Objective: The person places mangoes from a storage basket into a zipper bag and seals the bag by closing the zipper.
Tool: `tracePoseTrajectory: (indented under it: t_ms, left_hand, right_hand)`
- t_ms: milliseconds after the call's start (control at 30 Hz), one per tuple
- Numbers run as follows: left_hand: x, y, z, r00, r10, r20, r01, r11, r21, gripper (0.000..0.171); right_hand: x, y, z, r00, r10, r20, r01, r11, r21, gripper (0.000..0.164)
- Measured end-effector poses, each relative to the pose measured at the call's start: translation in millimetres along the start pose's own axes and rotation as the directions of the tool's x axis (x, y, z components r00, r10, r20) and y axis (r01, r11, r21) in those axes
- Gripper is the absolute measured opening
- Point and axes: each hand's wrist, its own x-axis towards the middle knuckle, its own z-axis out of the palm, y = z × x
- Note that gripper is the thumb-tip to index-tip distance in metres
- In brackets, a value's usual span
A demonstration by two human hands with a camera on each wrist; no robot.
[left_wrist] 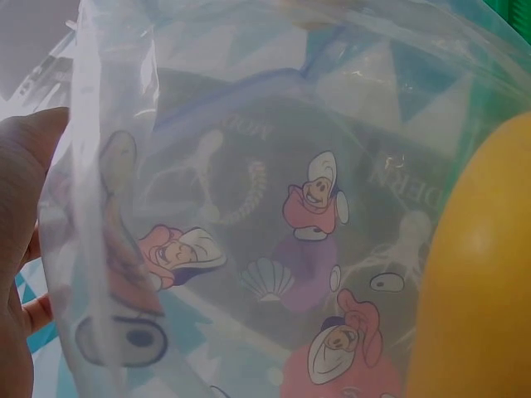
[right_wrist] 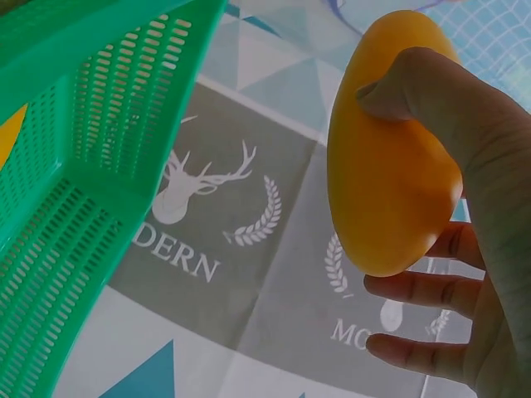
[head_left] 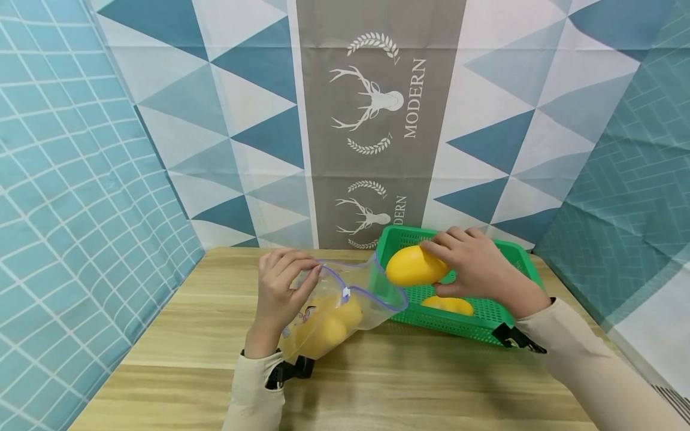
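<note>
My right hand (head_left: 477,263) grips a smooth yellow mango (head_left: 412,266) between thumb and fingers, raised over the left end of a green basket (head_left: 463,328). In the right wrist view the thumb presses on one face of the mango (right_wrist: 390,178). My left hand (head_left: 280,290) pinches the rim of a clear zip bag (head_left: 358,275) edged in purple. The bag's mouth gapes toward the basket, and several yellow mangoes (head_left: 329,326) lie inside. Cartoon figures are printed on the bag (left_wrist: 307,199) in the left wrist view. Another mango (head_left: 450,305) rests in the basket.
The wooden table (head_left: 178,341) carries the bag and the basket. Behind it hangs a patterned cloth (head_left: 372,167) with deer and triangles, and a blue tiled sheet (head_left: 91,197) stands along the left. A white slider (head_left: 346,293) sits on the bag's zip.
</note>
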Motion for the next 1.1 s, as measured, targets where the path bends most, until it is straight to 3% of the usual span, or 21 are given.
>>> tracePoseTrajectory:
  t_ms: [1100]
  left_hand:
    - [0.9,2.1,1.4,1.000,0.018,0.024,-0.018,1.000,0.003,0.027]
  right_hand:
    - [27,-35,18,0.997,-0.073,0.031,0.074,0.997,-0.017,0.069]
